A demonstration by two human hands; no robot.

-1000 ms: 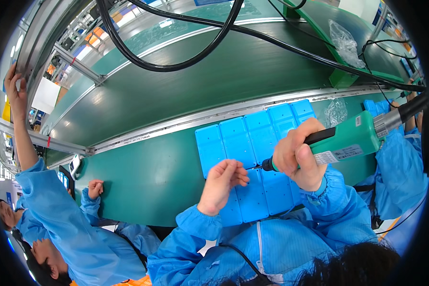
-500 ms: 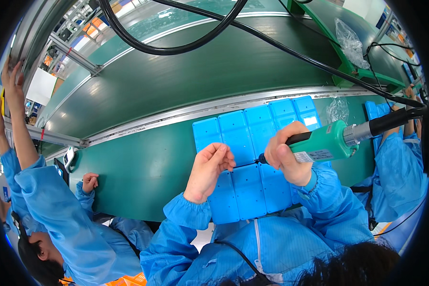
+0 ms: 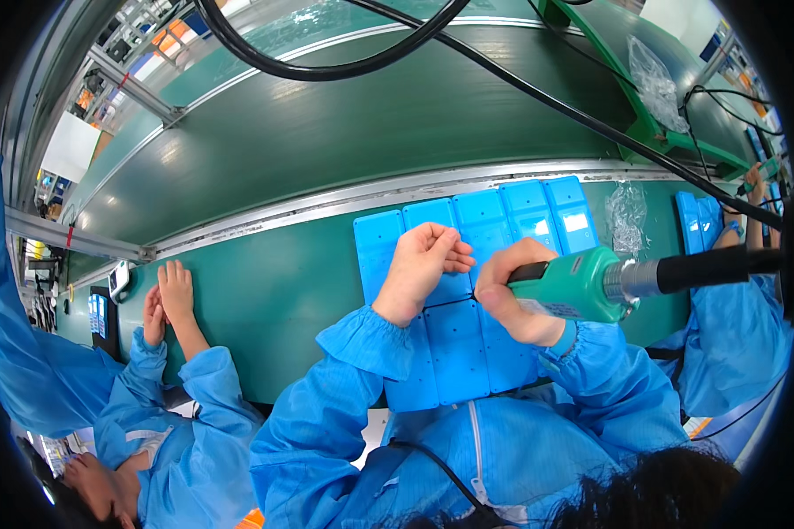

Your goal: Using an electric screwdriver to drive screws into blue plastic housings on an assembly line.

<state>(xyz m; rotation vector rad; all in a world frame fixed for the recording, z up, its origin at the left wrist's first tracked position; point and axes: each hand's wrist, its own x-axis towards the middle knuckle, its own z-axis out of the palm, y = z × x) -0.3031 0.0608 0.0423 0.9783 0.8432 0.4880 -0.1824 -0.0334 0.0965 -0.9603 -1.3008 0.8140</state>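
Two rows of blue panels [image 3: 457, 353] on the green desk [image 3: 273, 309], laid edge to edge, beneath both my grips. Right grip [image 3: 520, 295] wrapped firmly round a green driver [image 3: 587, 284], over about the middle of the block. Driver's long axis lies crosswise to me: metal collar [image 3: 635, 279] at the right, nose end pointing left, covered by my fingers; can't make out the bit. Left grip [image 3: 422, 269] above the block's left part, fingers curled toward the thumb; whether something small is pinched there, I cannot tell. Fingertips of the two near each other. Seam [image 3: 450, 302] between rows runs roughly along the driver's line, leftward of the right grip, which looks the nearer to it.
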